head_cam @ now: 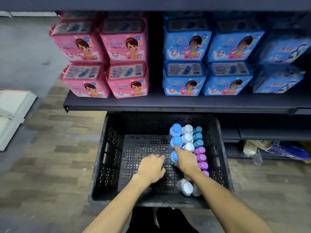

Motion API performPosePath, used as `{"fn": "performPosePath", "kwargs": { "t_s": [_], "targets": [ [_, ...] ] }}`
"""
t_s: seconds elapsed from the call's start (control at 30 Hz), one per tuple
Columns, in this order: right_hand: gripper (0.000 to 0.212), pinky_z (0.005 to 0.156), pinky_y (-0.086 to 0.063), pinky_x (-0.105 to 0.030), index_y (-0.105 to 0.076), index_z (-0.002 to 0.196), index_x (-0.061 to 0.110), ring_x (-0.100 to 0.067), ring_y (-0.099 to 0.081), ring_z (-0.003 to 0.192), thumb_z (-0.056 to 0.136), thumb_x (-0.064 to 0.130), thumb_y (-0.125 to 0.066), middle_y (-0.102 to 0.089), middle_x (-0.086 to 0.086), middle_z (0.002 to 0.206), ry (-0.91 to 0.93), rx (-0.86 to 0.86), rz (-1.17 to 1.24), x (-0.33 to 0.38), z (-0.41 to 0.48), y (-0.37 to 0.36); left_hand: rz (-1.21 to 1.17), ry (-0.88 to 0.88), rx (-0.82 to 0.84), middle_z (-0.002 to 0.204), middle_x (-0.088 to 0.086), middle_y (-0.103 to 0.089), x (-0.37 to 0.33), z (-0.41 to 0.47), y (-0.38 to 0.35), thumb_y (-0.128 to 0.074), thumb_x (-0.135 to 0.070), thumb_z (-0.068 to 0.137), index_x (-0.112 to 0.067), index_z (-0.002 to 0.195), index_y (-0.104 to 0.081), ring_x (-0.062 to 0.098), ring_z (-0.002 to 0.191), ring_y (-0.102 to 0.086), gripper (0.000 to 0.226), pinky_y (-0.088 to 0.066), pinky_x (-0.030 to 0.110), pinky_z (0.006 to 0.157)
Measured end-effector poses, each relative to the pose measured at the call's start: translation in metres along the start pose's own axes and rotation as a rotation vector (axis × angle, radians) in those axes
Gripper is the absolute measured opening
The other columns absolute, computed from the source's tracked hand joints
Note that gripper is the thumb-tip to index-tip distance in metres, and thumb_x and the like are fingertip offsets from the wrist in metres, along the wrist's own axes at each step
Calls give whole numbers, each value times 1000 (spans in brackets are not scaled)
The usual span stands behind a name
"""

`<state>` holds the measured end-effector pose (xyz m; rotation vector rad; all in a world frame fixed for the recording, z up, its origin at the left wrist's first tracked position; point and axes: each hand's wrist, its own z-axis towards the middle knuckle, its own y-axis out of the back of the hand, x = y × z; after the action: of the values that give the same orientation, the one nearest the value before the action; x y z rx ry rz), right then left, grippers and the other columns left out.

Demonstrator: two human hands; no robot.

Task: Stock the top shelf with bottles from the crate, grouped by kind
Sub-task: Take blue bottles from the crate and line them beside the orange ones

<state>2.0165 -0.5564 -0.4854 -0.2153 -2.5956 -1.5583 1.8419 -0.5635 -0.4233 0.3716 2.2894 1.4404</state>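
A black plastic crate (107, 148) stands on the floor below the shelf. Bottles stand in rows at its right side: blue-capped bottles (176, 129), white-capped bottles (187, 129), teal-capped bottles (197, 137) and purple-capped bottles (200, 157). Two more white-capped bottles (186, 188) stand near the front. My right hand (186, 159) wraps around the nearest blue-capped bottle (174, 156), forefinger stretched toward the one behind. My left hand (152, 167) hovers just left of that bottle with fingers curled, holding nothing I can see. The top shelf is out of view.
A dark shelf (168, 103) above the crate carries pink packs (104, 58) at left and blue packs (207, 61) at right. Lower right shelves hold bagged goods (276, 148). A white panel (13, 115) lies on the wood-pattern floor at left.
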Motion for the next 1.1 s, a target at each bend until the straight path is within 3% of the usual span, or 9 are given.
{"fn": "performPosePath", "kwargs": {
  "t_s": [0.2, 0.3, 0.4, 0.53, 0.57, 0.73, 0.87, 0.97, 1.1],
  "targets": [
    [54, 67, -46, -37, -44, 126, 25, -33, -63, 91, 79, 32, -68, -60, -5, 99, 42, -41, 47, -10, -8, 35, -28, -4, -3, 112, 7, -61, 9, 6, 7, -48, -33, 89, -15, 112, -52, 29, 106, -56, 29, -46, 38, 81],
    [49, 62, -42, -35, -48, 110, 31, -28, -60, 80, 69, 43, -72, -56, 4, 85, 109, -103, 196, -16, -20, 71, -20, -8, -34, 110, 6, -61, 15, 14, 23, -48, -34, 90, -15, 110, -53, 28, 105, -56, 27, -46, 37, 79],
    [50, 70, -47, -36, -51, 105, 30, -22, -58, 79, 65, 41, -80, -62, 5, 89, 205, -173, 409, -18, -30, 113, 5, -28, -108, 106, 7, -60, 16, 22, 48, -48, -34, 90, -13, 102, -53, 29, 101, -57, 25, -46, 39, 75],
    [54, 70, -45, -7, -56, 103, 33, -1, -60, 81, 60, 33, -90, -66, 18, 92, 319, -292, 586, -11, -45, 167, -7, -61, -261, 102, 6, -60, 15, 28, 93, -48, -35, 89, -14, 104, -56, 29, 99, -58, 27, -47, 39, 73],
    [56, 73, -48, -7, -58, 104, 33, 1, -63, 85, 60, 31, -92, -67, 19, 94, 332, -314, 602, -9, -48, 180, -13, -67, -303, 101, 6, -61, 15, 29, 105, -49, -35, 89, -14, 105, -56, 28, 99, -58, 28, -47, 39, 73],
    [57, 87, -53, -30, -67, 113, 26, -5, -65, 98, 63, 38, -91, -70, 17, 105, 429, -443, 481, 10, -66, 248, 158, -142, -447, 101, 5, -61, 22, 22, 161, -47, -36, 88, -16, 101, -55, 29, 97, -58, 25, -44, 38, 75],
    [50, 81, -51, -29, -64, 107, 35, 3, -63, 90, 64, 44, -87, -68, 23, 97, 465, -564, 436, 26, -84, 302, 234, -171, -529, 99, 4, -61, 32, 15, 209, -48, -37, 88, -17, 103, -54, 29, 96, -59, 26, -42, 36, 72],
    [54, 85, -55, -33, -68, 112, 26, -2, -67, 91, 64, 37, -89, -72, 17, 99, 498, -636, 459, 36, -97, 332, 230, -184, -620, 98, 2, -61, 35, 7, 243, -46, -39, 89, -19, 106, -56, 27, 95, -60, 28, -43, 36, 71],
    [43, 81, -56, -37, -68, 101, 22, -9, -69, 85, 65, 37, -87, -73, 10, 92, 529, -667, 469, 47, -113, 363, 220, -229, -709, 95, 0, -61, 33, -8, 280, -44, -40, 89, -20, 102, -56, 26, 93, -61, 27, -47, 36, 70]
  ]
}}
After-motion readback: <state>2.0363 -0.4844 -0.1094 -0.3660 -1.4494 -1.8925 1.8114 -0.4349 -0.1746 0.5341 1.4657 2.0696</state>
